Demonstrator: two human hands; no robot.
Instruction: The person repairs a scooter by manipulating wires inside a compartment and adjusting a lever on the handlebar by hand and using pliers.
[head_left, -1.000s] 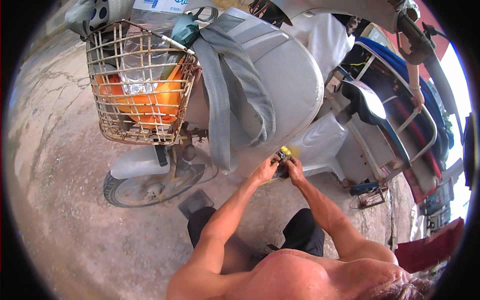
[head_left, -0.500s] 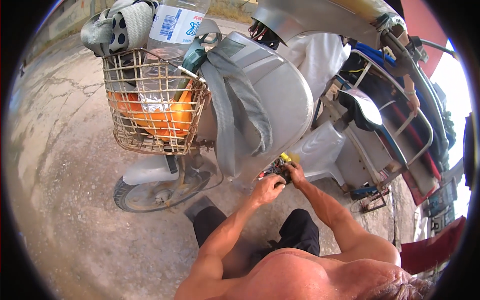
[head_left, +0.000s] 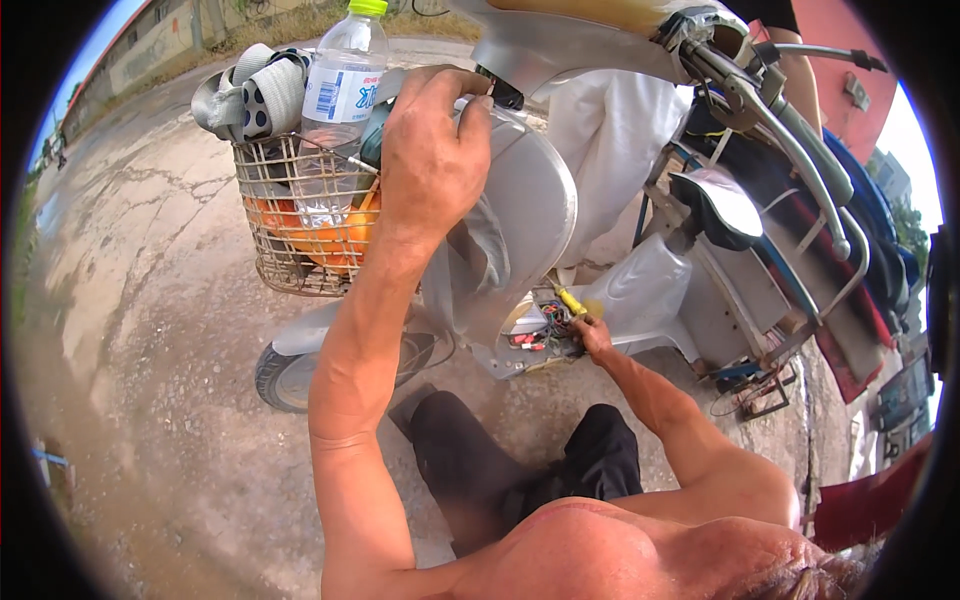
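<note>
My left hand (head_left: 435,150) is raised over the front of a grey scooter (head_left: 540,190). Its fingers are curled in a pinch at the dark opening (head_left: 503,90) under the handlebar, and whatever lies between the fingertips is too small to name. Low on the scooter, my right hand (head_left: 594,335) is closed at the edge of an open compartment with tangled wires (head_left: 552,318) and red connectors (head_left: 527,342). What that hand grips is hidden. Right beside its fingers lies a yellow object (head_left: 571,301), perhaps a tool handle.
A rusty wire basket (head_left: 300,215) at the front carries a plastic bottle (head_left: 345,80), grey straps (head_left: 265,95) and orange items. The handlebar (head_left: 770,130) juts overhead at right. Behind the seat (head_left: 722,205) stands a metal-framed cargo bed (head_left: 790,250). Another person's leg shows behind the handlebar.
My left hand has left the wire compartment and risen to the scooter's upper front. My right hand stays low by the compartment, whose wires now show more. The view has shifted slightly.
</note>
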